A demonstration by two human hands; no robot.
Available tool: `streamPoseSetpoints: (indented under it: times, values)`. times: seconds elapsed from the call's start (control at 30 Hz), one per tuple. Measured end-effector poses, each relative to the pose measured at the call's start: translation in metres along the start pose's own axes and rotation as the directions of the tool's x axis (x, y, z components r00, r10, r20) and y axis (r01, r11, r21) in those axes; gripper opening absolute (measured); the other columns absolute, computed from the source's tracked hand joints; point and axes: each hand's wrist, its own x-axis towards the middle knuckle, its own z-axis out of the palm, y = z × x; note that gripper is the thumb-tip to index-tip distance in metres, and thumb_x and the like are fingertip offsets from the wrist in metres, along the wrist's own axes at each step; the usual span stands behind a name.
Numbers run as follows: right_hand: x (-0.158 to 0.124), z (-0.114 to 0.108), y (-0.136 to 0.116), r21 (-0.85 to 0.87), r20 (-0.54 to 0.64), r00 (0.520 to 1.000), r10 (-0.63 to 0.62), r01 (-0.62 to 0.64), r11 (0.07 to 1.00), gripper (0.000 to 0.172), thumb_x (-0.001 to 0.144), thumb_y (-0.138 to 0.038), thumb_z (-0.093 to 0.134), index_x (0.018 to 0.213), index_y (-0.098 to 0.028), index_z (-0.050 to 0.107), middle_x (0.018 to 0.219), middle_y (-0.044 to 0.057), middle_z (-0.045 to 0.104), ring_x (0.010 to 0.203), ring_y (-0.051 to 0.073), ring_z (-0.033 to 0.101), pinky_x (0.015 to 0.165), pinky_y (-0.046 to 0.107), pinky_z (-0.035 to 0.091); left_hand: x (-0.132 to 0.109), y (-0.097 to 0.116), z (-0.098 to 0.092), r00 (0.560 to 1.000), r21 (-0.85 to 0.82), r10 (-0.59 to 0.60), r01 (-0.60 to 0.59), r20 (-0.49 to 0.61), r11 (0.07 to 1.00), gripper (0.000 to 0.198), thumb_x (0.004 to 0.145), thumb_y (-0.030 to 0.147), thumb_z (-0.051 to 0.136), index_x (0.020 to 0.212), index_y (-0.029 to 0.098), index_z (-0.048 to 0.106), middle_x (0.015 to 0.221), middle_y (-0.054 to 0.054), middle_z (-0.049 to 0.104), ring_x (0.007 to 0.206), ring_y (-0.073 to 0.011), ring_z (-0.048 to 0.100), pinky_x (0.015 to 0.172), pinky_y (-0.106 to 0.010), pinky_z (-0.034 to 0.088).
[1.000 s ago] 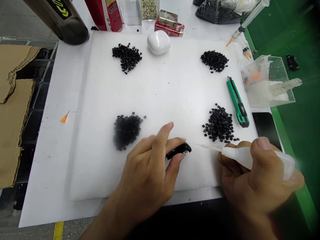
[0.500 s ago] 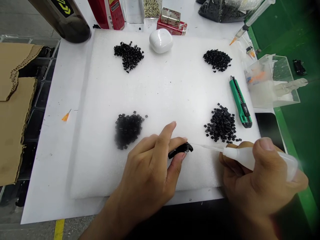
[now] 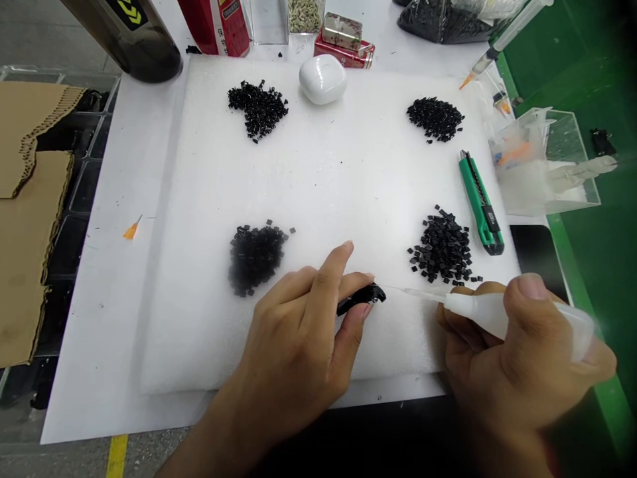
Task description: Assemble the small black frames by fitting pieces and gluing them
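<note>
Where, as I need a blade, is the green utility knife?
In the head view the knife lies on the right of the foam sheet, beside the lower-right pile of black pellets, above the right hand.

head-worn view looks forward and down on left hand [image 3: 293, 352] and right hand [image 3: 522, 358].

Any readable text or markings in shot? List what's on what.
Dark cylindrical container: yellow chevrons on a black band, with any lettering beside them too blurred to read.
Red carton: white panel of print, too small to read.
Red tin: small print, too small to read.
Green utility knife: small marking on the black part, too small to read.
No text can be quoted.
</note>
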Motion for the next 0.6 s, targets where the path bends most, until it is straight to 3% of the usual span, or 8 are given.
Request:
streamPoseSetpoints:
  times: [0.13, 0.43, 0.6]
  values:
    - [0.0002, -0.0004, 0.0009, -0.012, -0.019, 1.000, -0.024, 0.024, 1.000, 0.038, 0.073, -0.027, 0.078, 0.048, -0.020, 0.050, 0.048, -0.005, 0.037, 0.043, 0.009, 0.035, 0.032, 0.025, 0.027, -0.0001, 0.0001, 0.0000, 1.000, -0.008, -0.005, 0.005, 0.007, 1.000, 0.050, 0.102, 0.018, 0.059, 0.147, 0.008, 0.040, 0.122, 0.000, 0.075, 0.110, -0.0185, 0.065, 0.102, -0.035, 0.050]
    - [0.0008, 0.0020, -0.0007, -0.019, 0.001, 1.000, -0.020, 0.020, 1.000, 0.026, 0.076, -0.027, 0.076, 0.054, -0.019, 0.065, 0.047, -0.003, 0.045, 0.042, 0.009, 0.041, 0.031, 0.023, 0.031, -0.0009, 0.0005, -0.0006, 1.000, -0.020, -0.009, 0.010, 0.011, 1.000, 0.050, 0.102, 0.017, 0.058, 0.148, 0.009, 0.039, 0.122, 0.000, 0.075, 0.110, -0.0189, 0.064, 0.102, -0.036, 0.051]
    - [0.0009, 0.0025, -0.0002, -0.015, -0.026, 0.999, -0.027, 0.027, 1.000, 0.033, 0.073, -0.025, 0.077, 0.048, -0.019, 0.057, 0.046, -0.005, 0.039, 0.041, 0.009, 0.038, 0.032, 0.023, 0.031, -0.0006, 0.0003, -0.0009, 1.000, -0.020, -0.007, 0.008, 0.010, 1.000, 0.049, 0.102, 0.017, 0.058, 0.146, 0.007, 0.041, 0.122, -0.001, 0.075, 0.110, -0.0182, 0.064, 0.102, -0.035, 0.051]
